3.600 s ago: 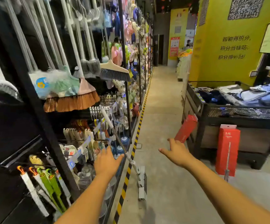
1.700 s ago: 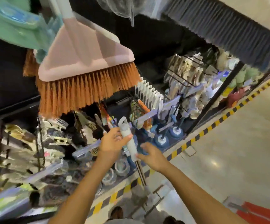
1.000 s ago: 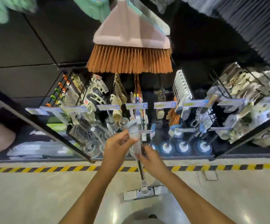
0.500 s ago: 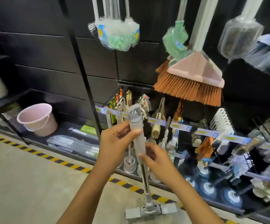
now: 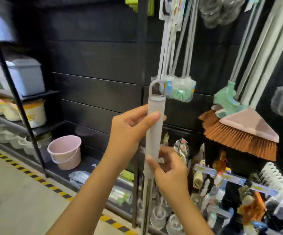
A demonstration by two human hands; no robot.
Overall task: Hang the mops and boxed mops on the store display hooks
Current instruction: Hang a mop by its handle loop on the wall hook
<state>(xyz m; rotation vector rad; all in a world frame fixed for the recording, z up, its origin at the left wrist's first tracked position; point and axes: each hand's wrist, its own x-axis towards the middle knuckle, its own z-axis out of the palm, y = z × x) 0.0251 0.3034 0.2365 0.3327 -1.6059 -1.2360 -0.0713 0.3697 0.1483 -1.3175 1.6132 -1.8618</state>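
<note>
- The mop (image 5: 154, 133) stands upright at centre. The left hand (image 5: 127, 133) curls round its grey grip with the thumb across the front. The right hand (image 5: 169, 172) pinches the grip's lower end, at 5 o'clock.
- It is probably best lifted straight toward 12 o'clock with the loop (image 5: 158, 89) square to a hook; no free hook shows.
- The pink bucket (image 5: 64, 152) sits at 8 o'clock, its inside hidden.
- The lidded grey bin (image 5: 25, 77) at 10 o'clock is closed.

At frame centre both hands hold a grey mop handle (image 5: 154, 133) upright: the left hand (image 5: 128, 131) grips its upper part, the right hand (image 5: 167, 168) pinches lower down. A pink bucket (image 5: 64, 152) sits lower left; an orange-bristled broom (image 5: 242, 133) hangs right.
</note>
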